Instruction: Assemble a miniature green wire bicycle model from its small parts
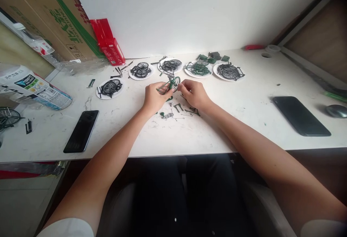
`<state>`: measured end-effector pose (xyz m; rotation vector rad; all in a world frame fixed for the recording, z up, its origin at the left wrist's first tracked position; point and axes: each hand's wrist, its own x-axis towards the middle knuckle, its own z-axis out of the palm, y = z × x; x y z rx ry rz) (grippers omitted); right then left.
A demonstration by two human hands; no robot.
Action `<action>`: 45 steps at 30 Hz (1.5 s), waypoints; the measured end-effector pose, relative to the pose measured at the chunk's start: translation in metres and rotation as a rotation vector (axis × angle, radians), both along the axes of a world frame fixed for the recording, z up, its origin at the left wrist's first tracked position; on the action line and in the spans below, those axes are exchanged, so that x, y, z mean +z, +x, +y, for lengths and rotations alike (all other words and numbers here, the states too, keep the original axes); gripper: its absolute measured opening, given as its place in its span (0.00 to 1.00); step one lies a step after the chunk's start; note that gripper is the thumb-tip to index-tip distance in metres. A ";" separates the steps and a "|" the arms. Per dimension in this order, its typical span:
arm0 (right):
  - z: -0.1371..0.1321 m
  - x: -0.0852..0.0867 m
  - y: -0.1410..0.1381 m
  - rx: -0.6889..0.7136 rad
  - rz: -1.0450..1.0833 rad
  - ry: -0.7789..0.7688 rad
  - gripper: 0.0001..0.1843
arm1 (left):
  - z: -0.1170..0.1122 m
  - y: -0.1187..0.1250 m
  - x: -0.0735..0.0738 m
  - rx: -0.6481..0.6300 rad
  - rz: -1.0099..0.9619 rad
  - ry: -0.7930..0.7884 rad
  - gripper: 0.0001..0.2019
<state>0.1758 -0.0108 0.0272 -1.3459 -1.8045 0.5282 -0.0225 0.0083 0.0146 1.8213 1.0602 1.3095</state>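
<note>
A small green model bicycle (pixel 168 84) with one spoked wheel is held above the middle of the table. My left hand (pixel 154 98) is closed around its frame, thumb in front. From the other side, the fingers of my right hand (pixel 197 93) are pinched together at the rim of the wheel (pixel 176 82); whether a small part sits between them cannot be made out. Below both hands lie loose model parts: a dark forked piece (pixel 178 107), a grey rack-like piece (pixel 168 115), a small green piece (pixel 162 114) and thin rods.
White plates with black wheels and frames (pixel 110 87) and green parts (pixel 199 68) line the back. A red box (pixel 115 51) stands by a cardboard box (pixel 54 16). A phone (pixel 81 131) and a bottle (pixel 40 89) lie left; a black slab (pixel 300 116) and mouse (pixel 337 111), right.
</note>
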 end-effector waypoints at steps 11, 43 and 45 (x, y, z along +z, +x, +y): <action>-0.005 0.003 -0.004 -0.067 0.011 -0.021 0.16 | 0.000 0.000 0.001 -0.001 0.009 -0.015 0.11; -0.009 0.005 -0.007 -0.075 0.077 -0.032 0.11 | 0.005 -0.003 -0.004 -0.007 0.003 -0.019 0.14; -0.008 0.005 -0.006 -0.078 0.062 -0.026 0.08 | 0.005 -0.003 -0.004 -0.005 0.001 -0.010 0.14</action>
